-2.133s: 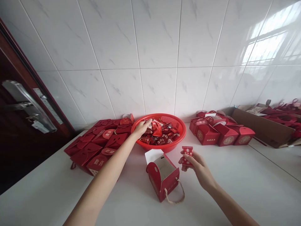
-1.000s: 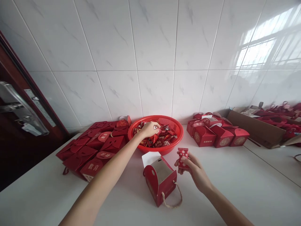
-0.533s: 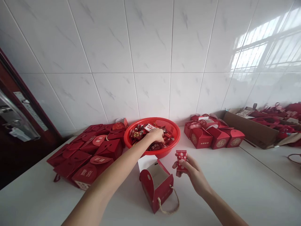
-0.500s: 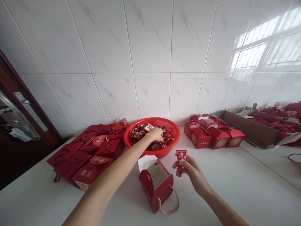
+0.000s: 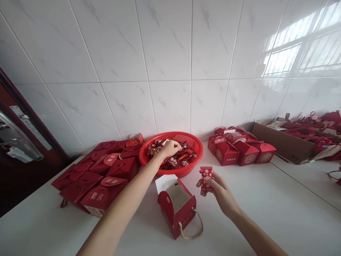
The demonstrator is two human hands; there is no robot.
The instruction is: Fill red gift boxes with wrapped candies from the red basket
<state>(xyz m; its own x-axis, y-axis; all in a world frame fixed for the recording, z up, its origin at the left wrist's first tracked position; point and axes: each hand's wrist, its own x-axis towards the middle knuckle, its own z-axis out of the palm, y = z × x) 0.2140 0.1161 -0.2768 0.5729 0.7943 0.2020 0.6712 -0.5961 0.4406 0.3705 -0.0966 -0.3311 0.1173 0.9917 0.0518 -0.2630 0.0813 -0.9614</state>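
Over the red plastic basket is my left hand, its fingers pinched together above the wrapped candies; whatever is between the fingertips, if anything, is too small to make out. My right hand grips a red candy packet with pale dots, thumb across its front. Between my forearms stands a red gift box with its top open and a white inner flap raised. I see no candy in the visible part of its inside. A twisted rope handle hangs from its right side.
Several closed red gift boxes crowd the table on the left. More boxes sit right of the basket. Farther right, a cardboard carton holds red items. A tiled wall rises behind.
My left hand has lifted a little out of the candies, and its fingers now show in a pinch. My right hand still holds the candy packet. The view has shifted slightly.
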